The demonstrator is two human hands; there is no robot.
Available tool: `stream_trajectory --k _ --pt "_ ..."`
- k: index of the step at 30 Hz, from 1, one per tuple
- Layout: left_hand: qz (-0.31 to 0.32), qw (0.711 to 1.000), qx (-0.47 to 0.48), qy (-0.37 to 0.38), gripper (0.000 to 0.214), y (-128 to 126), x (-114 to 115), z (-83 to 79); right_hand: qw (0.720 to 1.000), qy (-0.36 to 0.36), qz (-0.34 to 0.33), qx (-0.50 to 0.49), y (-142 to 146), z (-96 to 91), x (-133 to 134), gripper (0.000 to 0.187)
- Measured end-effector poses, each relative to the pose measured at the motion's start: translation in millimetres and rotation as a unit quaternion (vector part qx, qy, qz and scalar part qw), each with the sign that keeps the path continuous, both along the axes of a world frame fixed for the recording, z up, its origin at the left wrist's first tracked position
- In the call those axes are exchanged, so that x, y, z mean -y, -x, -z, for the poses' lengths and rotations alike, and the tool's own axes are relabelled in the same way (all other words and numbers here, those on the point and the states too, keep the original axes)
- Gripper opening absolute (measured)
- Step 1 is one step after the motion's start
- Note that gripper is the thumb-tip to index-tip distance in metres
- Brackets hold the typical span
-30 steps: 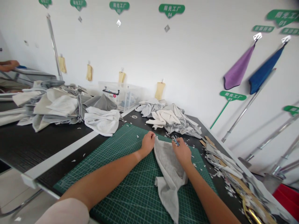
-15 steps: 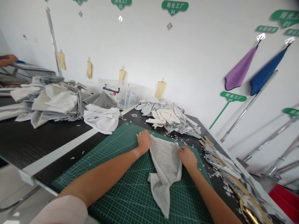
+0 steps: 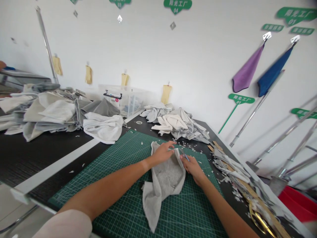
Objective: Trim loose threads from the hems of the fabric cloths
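Observation:
A limp grey cloth (image 3: 169,173) lies folded and creased on the green cutting mat (image 3: 119,172), one tail hanging toward me. My left hand (image 3: 162,152) is over its top edge, fingers stretched to the right and apart, near the cloth's upper right corner. Whether its fingertips touch the fabric I cannot tell. In my right hand (image 3: 192,168), beside that corner, is a small pair of snips (image 3: 184,154) with metal blades and a bluish handle. Its tips point up and left, close to my left fingers.
Heaped grey and white cloths (image 3: 54,109) cover the table's left, with another pile (image 3: 178,122) behind the mat. A clear plastic box (image 3: 128,100) stands at the back. White scraps, cardboard strips and gold-handled scissors (image 3: 260,221) lie along the right edge.
My left hand has let go of the cloth's upper left corner and moved right, its fingers opening near the other corner. The snips now show more clearly. The view has shifted slightly right.

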State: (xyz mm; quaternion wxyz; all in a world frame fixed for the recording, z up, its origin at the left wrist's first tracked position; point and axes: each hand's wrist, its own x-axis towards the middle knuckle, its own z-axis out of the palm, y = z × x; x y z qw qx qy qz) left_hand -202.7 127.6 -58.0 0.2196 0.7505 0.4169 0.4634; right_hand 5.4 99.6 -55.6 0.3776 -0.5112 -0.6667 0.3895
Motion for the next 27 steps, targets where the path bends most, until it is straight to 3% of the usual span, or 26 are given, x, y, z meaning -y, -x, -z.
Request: stream_trajectory --k 2,6,8,12,14,21,27 --pt "0.038 0.999 0.009 0.004 0.038 -4 0 6.4 0.998 0.04 -0.02 -0.044 1 -1.2 2 0.041" --pt "0.05 0.999 0.006 -0.004 0.021 -2 3 8.9 0.992 0.086 -0.015 -0.087 3 -5.1 3 0.041" --pt "0.048 0.999 0.003 0.006 0.02 0 6 6.9 0.995 0.062 0.001 -0.075 6 -6.6 4 0.042" --pt "0.029 0.999 -0.018 0.008 0.021 0 15 2.9 0.995 -0.089 0.035 0.034 10 -6.8 9 0.042" --pt "0.04 0.999 -0.026 0.004 0.02 0 18 1.2 0.987 -0.128 0.046 0.089 12 -5.9 12 0.042" --pt "0.073 0.997 -0.019 0.034 0.027 -2 21 0.4 0.982 -0.152 0.043 0.106 7 -0.9 7 0.036" --pt "0.083 0.993 -0.061 0.05 0.038 -1 16 6.5 0.988 -0.137 0.033 0.06 2 2.8 1 0.04"
